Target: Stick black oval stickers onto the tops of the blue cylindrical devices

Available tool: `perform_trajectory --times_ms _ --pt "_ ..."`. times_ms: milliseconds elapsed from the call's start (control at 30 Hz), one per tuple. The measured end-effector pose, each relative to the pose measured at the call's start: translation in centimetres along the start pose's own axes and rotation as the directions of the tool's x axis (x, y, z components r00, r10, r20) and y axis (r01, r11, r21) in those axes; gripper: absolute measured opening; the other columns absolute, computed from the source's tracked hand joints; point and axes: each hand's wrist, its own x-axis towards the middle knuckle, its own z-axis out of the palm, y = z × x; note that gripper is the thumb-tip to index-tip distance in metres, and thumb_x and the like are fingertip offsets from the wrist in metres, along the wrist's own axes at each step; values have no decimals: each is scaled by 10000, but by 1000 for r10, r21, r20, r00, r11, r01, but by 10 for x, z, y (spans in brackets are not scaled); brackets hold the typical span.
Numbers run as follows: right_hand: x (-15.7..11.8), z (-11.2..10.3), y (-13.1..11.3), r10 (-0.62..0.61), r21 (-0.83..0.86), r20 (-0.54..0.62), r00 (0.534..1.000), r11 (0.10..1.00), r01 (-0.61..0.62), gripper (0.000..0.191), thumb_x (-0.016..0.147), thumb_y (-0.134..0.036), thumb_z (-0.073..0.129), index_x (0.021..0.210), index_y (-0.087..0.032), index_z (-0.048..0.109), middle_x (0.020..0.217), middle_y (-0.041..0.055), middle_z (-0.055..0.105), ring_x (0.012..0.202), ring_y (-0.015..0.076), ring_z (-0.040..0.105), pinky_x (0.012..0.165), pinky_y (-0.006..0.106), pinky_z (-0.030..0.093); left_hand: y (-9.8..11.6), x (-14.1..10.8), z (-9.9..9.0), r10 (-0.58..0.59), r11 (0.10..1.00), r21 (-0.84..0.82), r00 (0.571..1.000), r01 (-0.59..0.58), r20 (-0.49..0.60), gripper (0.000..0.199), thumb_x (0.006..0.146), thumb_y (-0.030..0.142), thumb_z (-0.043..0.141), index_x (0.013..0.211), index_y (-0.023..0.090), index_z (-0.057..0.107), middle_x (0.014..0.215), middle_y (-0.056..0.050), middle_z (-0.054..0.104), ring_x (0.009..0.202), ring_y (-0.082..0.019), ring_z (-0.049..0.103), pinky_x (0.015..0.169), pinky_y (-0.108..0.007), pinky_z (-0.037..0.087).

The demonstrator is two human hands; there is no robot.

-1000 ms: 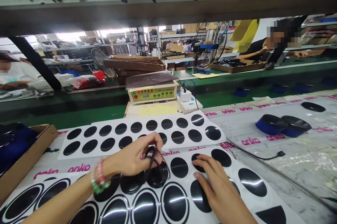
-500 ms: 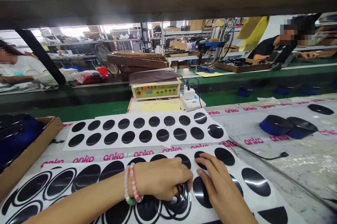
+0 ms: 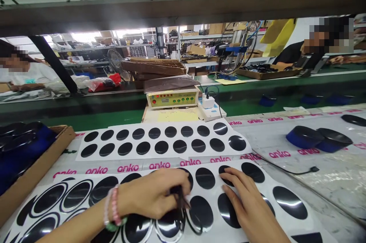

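A white sheet of black round stickers [image 3: 225, 236] lies in front of me, some of its discs edged by a thin outer ring. My left hand [image 3: 160, 193], with a beaded bracelet [image 3: 113, 207] on the wrist, is closed in a pinch above the sheet. From its fingers hangs a thin black sticker ring [image 3: 195, 228], partly curled and blurred. My right hand [image 3: 251, 201] rests on the sheet's right part, holding nothing, its fingers stretched out and apart over the black discs. The left fingertips are partly blurred.
A second sticker sheet [image 3: 187, 156] lies behind. At left stands a cardboard box [image 3: 61, 144] of blue-black parts. Blue-black round parts [image 3: 304, 137] and a black cable [image 3: 291, 171] are at right. A control box [image 3: 173, 98] stands at the back. Two people sit across the green conveyor [image 3: 120, 115].
My left hand has moved left across the sheet, and the thin black ring now trails from its fingers. The right hand keeps its place on the sheet. The view has shifted slightly.
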Motion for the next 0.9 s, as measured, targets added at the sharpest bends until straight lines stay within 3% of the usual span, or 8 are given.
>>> perform_trajectory --times_ms 100,133,200,333,400,500,733,900 --pt "1 -3 -6 -5 -1 -38 999 1000 5 245 919 -299 413 1116 -284 559 1207 52 561 1114 225 554 843 363 551 6 -21 -18 -203 975 -137 956 176 -213 169 859 137 497 945 242 397 779 37 471 654 -101 484 604 -213 440" --pt "2 -2 -13 -10 17 -47 999 1000 11 254 920 -287 405 1129 -281 549 1221 56 551 1121 224 549 862 369 541 7 -21 -21 -255 964 -128 941 232 -221 197 873 172 506 1010 253 390 741 54 435 605 -92 447 563 -199 415" --pt "4 3 -30 -17 84 -30 999 996 20 277 925 -258 381 1161 -283 524 1255 57 524 1140 212 537 885 363 526 6 -9 -22 -297 954 6 946 300 -132 332 880 219 539 1162 269 370 732 61 448 588 -94 444 557 -203 403" --pt "7 15 -55 -27 217 53 998 976 15 271 916 -232 406 1159 -283 515 1257 50 518 1167 193 508 924 353 494 -7 36 -13 -246 901 406 951 154 185 467 807 111 576 1223 245 414 1030 -34 572 915 -188 551 773 -287 444" --pt "6 19 -56 -18 231 58 998 973 4 249 910 -237 427 1134 -272 530 1251 54 522 1177 200 494 940 365 479 -13 53 -10 -257 876 470 930 109 262 463 758 85 584 1178 233 458 1005 -41 569 930 -213 545 737 -285 450" --pt "5 19 -53 -3 227 57 998 974 -10 231 906 -235 433 1105 -269 545 1239 54 530 1152 203 509 910 354 491 -18 64 -12 -270 879 466 911 101 311 438 714 92 605 1115 229 491 939 -28 546 879 -206 539 615 -236 432" --pt "6 17 -55 2 240 73 997 971 -20 220 893 -208 433 1072 -274 541 1220 46 535 1142 204 510 907 358 481 -24 68 -16 -275 878 474 885 72 375 335 703 114 601 1014 212 525 807 -11 494 774 -185 512 529 -212 389" --pt "5 17 -56 11 248 83 996 968 -32 238 898 -206 422 1092 -286 534 1229 37 527 1148 203 500 926 376 467 -25 57 -9 -187 878 478 938 26 291 290 732 12 521 968 182 526 915 -45 527 949 -207 482 768 -273 440"
